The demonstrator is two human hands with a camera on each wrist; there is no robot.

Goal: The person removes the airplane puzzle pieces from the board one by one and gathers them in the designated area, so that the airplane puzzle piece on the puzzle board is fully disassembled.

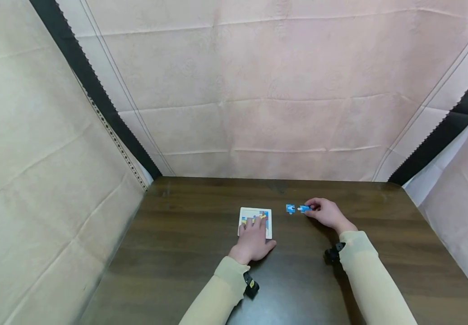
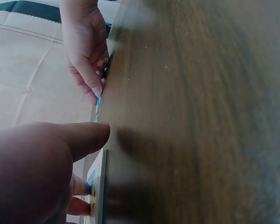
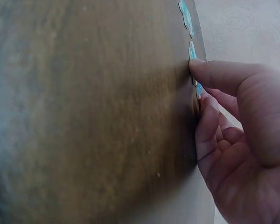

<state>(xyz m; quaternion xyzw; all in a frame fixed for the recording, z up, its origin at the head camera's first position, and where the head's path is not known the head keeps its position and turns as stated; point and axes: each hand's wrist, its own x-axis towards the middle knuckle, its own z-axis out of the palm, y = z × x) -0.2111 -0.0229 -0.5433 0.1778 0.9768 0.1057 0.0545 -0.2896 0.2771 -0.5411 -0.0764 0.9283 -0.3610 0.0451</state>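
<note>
A white-framed puzzle board [image 1: 269, 231] with a colourful picture lies on the table. The left hand [image 1: 252, 241] rests on it with fingers spread over the picture, the thumb off its right side. To the right of the board lies a blue puzzle piece [image 1: 290, 208]. Just beyond it, the right hand [image 1: 326, 214] pinches another blue piece [image 1: 303, 209] between thumb and finger, low at the tabletop. In the right wrist view the thumb of the right hand [image 3: 252, 107] presses against the held piece [image 3: 192, 50], whose far part the fingers hide.
A dark brown wooden table [image 1: 177, 253] extends around both hands. Pale fabric walls [image 1: 290, 90] with black strips stand behind it and at both sides. Each wrist carries a small black camera [image 1: 251, 286].
</note>
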